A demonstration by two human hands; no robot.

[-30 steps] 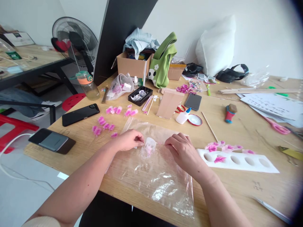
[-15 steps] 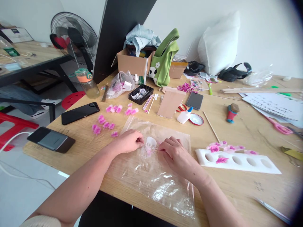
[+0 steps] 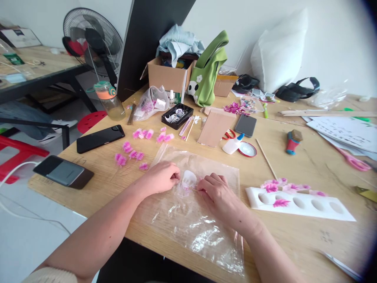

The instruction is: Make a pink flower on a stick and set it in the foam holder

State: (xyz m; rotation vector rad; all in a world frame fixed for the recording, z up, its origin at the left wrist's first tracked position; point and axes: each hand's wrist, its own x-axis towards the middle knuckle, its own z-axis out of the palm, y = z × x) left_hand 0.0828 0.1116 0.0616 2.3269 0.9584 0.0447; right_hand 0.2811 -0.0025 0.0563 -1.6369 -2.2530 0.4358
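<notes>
A clear plastic sheet or bag (image 3: 188,228) lies flat and shiny on the wooden table under both hands. On it, between my hands, is a small white round patch (image 3: 189,178) with a faint pink, glossy bit at its lower edge. My left hand (image 3: 167,175) rests on the plastic just left of the patch, fingers curled together; what they hold is hidden. To the right, my right hand (image 3: 214,192) is closed in a pinch near the pink bit. Something thin seems to show at its fingertips, too small to name.
Pink fluffy pieces (image 3: 127,147) lie left of the plastic. A white foam holder (image 3: 312,214) with pink petals stands at right. Behind are a glue bottle (image 3: 232,145), cardboard (image 3: 216,127), a black tray (image 3: 177,116) and phones (image 3: 100,138). Scissors (image 3: 340,265) lie front right.
My hands stay almost in place over the plastic. Less pink shows beside the white patch between them. The view has shifted slightly, so things at the right appear farther right.
</notes>
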